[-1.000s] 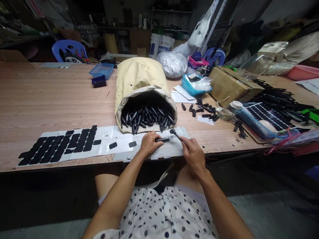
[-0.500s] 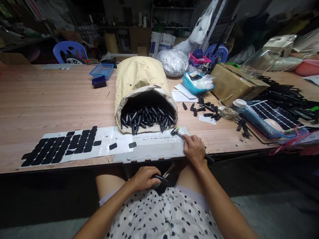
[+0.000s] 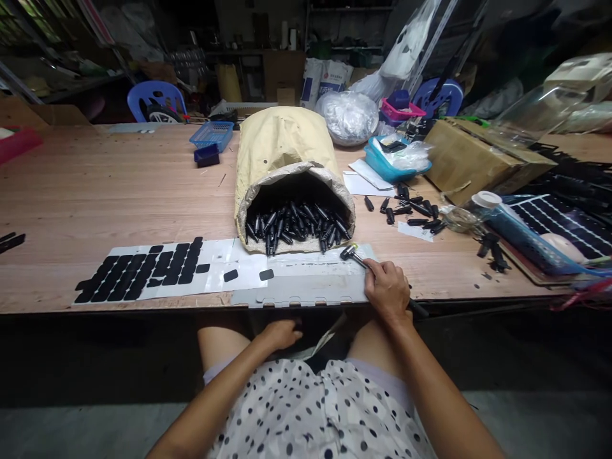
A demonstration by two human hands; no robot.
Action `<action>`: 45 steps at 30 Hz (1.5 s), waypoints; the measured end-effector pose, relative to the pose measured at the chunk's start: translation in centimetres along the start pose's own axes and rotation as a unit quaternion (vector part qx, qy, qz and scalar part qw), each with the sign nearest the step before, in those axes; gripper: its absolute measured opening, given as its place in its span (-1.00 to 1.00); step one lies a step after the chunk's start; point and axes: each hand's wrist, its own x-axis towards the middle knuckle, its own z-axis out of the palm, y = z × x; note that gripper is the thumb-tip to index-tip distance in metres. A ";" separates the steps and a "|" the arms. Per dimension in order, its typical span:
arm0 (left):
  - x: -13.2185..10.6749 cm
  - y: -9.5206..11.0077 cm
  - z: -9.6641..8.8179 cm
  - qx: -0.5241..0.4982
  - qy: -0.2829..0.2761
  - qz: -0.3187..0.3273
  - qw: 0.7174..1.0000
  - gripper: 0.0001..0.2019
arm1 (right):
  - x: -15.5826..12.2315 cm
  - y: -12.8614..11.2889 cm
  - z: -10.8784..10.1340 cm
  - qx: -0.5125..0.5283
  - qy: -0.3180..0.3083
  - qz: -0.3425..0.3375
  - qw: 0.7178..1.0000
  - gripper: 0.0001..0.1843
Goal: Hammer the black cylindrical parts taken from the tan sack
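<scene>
My right hand (image 3: 388,290) is closed around the handle of a small hammer (image 3: 354,255) at the table's front edge. The hammer's head rests over the grey board (image 3: 306,287), and its dark grip sticks out behind my hand. Below the table edge, above my lap, my left hand (image 3: 280,334) has its fingers curled; what they hold, if anything, is lost in the dark. Straight ahead lies a yellowish sack (image 3: 287,137), its mouth facing me, with many black tapered parts (image 3: 296,223) inside.
Left of the board, a white sheet (image 3: 222,255) carries rows of black rounded stickers (image 3: 129,277). Loose black parts (image 3: 415,209) lie to the right, near a cardboard box (image 3: 478,156) and a blue basin (image 3: 394,167). Behind stand a blue basket (image 3: 211,135) and a clear plastic bag (image 3: 348,118).
The view has turned slightly left. My left hand has moved up toward the table edge, and the black pointed part seen in it before no longer shows. My right hand still grips the hammer.
</scene>
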 end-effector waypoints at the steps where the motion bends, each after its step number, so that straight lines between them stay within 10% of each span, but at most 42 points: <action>1: -1.1 0.8 -1.3 0.000 -0.065 0.027 0.998 -0.67 | 0.0 0.0 0.0 0.000 0.001 -0.001 1.000 -0.72; 5: -4.0 3.8 -8.8 -0.143 -0.235 0.162 0.948 -0.62 | 0.0 0.2 0.0 -0.008 0.004 -0.004 1.000 -0.72; 8: -2.7 4.5 -14.7 -0.164 0.053 0.134 0.976 -0.70 | 0.0 0.2 0.1 -0.012 0.002 -0.003 1.000 -0.73; 11: 0.8 4.3 -18.3 -0.041 0.382 -0.006 0.923 -0.80 | 0.1 0.1 0.3 -0.013 0.006 -0.003 1.000 -0.73; 14: 4.1 3.7 -19.5 0.035 0.464 -0.110 0.879 -0.78 | 0.1 -0.1 0.4 -0.013 0.004 0.000 1.000 -0.74; 22: 3.7 2.9 -18.4 -0.008 0.505 -0.078 0.860 -0.81 | 0.2 -0.7 0.1 -0.019 -0.006 0.009 1.000 -0.73; 28: 2.9 5.6 -12.5 -0.057 0.364 0.117 0.922 -0.83 | 0.2 -0.8 0.0 -0.011 -0.015 0.017 1.000 -0.72; 33: 4.4 6.4 -9.0 -0.025 0.331 0.117 0.936 -0.82 | 0.4 -0.7 0.0 0.004 -0.025 0.025 0.999 -0.73; 45: 4.8 6.3 -8.7 -0.011 0.333 0.125 0.935 -0.83 | -0.3 -2.5 -2.4 0.129 -0.009 0.049 0.990 -0.67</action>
